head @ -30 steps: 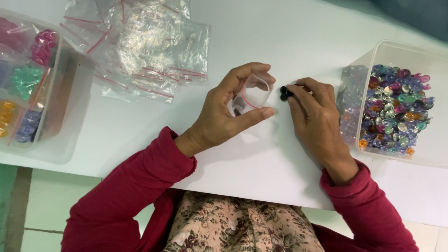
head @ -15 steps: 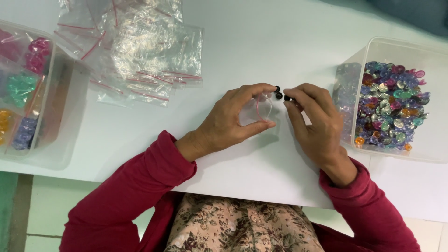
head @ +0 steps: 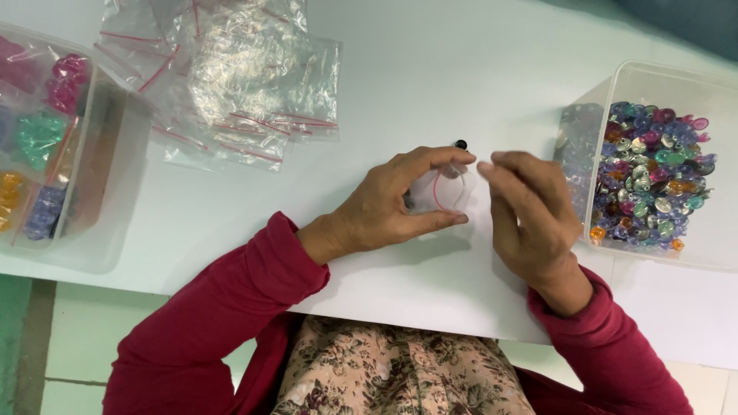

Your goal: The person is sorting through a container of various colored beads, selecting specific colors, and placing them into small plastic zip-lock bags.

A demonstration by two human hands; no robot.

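Centrally, small clear zip bag (head: 444,192) with a red seal line, held above the white table (head: 400,77), pinched between thumb and fingers of the left hand (head: 384,207); mouth turned to the person's right, long axis running roughly left to right. Small dark bead (head: 460,144) at the bag's upper edge, touching or just beside the left fingertips; exact contact not discernible. Right hand (head: 530,215) just right of the bag mouth, fingertips drawn together near the opening, blurred; whether anything is pinched there cannot be told. Left hand closed on the bag; right hand the nearer one to the open end. Further right, clear tub of mixed coloured gems (head: 653,169), beside the right hand. Upper left, pile of empty zip bags (head: 231,92). Far left, tub of sorted bagged gems (head: 38,146), well apart.
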